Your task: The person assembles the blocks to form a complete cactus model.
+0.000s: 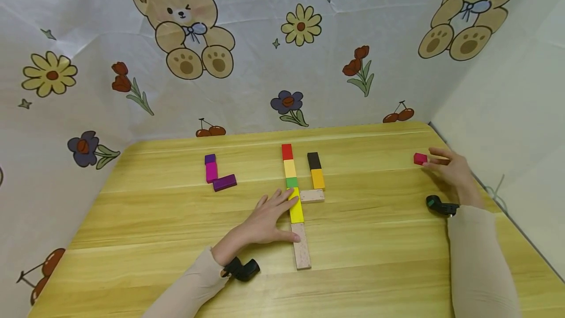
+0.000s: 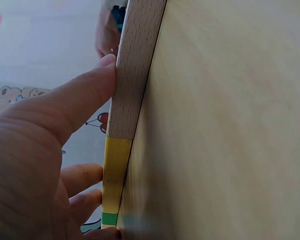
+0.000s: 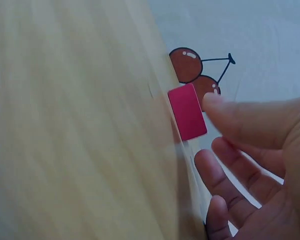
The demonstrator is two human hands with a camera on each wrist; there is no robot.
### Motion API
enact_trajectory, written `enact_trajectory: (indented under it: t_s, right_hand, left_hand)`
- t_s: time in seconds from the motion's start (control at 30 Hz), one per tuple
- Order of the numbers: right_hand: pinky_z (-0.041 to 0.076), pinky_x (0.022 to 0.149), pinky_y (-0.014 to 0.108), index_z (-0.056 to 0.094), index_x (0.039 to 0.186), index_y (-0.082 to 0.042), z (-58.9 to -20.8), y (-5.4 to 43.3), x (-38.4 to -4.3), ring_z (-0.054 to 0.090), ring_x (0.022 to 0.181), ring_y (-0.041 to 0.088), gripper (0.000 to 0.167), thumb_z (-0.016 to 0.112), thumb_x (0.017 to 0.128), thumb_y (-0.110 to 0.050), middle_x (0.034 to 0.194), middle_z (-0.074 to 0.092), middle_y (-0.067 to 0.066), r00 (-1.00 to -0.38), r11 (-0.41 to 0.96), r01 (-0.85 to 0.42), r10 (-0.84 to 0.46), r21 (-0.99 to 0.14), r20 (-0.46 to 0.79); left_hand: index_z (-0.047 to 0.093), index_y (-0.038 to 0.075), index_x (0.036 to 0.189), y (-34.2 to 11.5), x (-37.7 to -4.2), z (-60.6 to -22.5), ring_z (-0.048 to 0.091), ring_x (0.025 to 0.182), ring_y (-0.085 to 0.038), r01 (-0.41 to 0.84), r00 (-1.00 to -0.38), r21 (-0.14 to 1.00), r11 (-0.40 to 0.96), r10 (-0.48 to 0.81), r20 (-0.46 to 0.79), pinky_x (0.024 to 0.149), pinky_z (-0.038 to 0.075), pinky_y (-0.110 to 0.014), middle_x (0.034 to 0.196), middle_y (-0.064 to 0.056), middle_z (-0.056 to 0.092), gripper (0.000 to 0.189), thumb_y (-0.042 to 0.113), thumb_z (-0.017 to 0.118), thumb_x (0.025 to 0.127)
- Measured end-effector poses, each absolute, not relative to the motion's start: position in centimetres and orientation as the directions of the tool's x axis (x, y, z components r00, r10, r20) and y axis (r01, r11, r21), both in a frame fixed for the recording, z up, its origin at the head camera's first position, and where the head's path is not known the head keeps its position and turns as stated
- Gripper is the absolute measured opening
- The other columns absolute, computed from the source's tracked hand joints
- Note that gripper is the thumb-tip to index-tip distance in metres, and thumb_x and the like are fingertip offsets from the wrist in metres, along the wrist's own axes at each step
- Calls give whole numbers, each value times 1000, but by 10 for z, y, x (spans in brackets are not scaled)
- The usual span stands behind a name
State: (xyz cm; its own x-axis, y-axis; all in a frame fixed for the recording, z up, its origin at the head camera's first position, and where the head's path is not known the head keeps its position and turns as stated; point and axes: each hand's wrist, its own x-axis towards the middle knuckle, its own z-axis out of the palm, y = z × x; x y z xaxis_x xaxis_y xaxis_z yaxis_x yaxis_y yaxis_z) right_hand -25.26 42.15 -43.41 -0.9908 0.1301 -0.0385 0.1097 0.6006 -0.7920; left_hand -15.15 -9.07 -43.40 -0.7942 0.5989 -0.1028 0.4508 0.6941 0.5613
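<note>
My left hand (image 1: pixel 265 222) lies with spread fingers across a column of blocks. Its fingertips touch the yellow block (image 1: pixel 296 210), and the thumb rests on the plain wooden block (image 1: pixel 302 254) below it. Above the yellow one, a green block (image 1: pixel 292 182), a cream block (image 1: pixel 289 168) and a red block (image 1: pixel 287 151) continue the column. At the far right of the table, my right hand (image 1: pixel 454 173) reaches beside a small crimson block (image 3: pixel 188 112). Its thumb is close against the block, while the other fingers are spread apart from it; actual contact is unclear.
Right of the column lie a short plain wooden block (image 1: pixel 312 196), an orange block (image 1: pixel 318 179) and a black block (image 1: pixel 314 161). Farther left are a dark purple block (image 1: pixel 225 182), a magenta block (image 1: pixel 212 172) and a violet block (image 1: pixel 210 159). A printed cloth (image 1: pixel 251 102) hangs behind the table.
</note>
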Motion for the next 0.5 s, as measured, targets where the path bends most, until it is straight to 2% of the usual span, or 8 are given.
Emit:
enact_trajectory:
  t_s: [0.17,0.37,0.5]
  right_hand:
    - [35,71,3,41,144,5,-440,420,-253,44,79,-23,67,67,93,-29,82,51,-39,-993,621,85,120,-779,-13]
    - [33,78,13,45,143,2,-442,416,-254,41,82,-19,60,62,96,-31,81,50,-40,-991,664,90,137,-743,2]
    - [35,77,15,48,142,3,-444,414,-256,41,80,-17,56,59,98,-30,84,49,-37,-990,689,91,142,-719,10]
  left_hand:
    - [33,18,154,-90,-151,-434,9,152,-35,452,-794,561,694,600,-103,120,5,-60,165,-1,14,93,56,73,80]
    - [33,17,154,-91,-152,-432,9,152,-35,449,-794,562,695,598,-105,120,4,-60,165,-1,14,92,55,74,80]
    - [33,18,154,-91,-152,-431,8,152,-34,443,-796,566,695,596,-108,120,4,-59,165,-1,14,92,55,74,80]
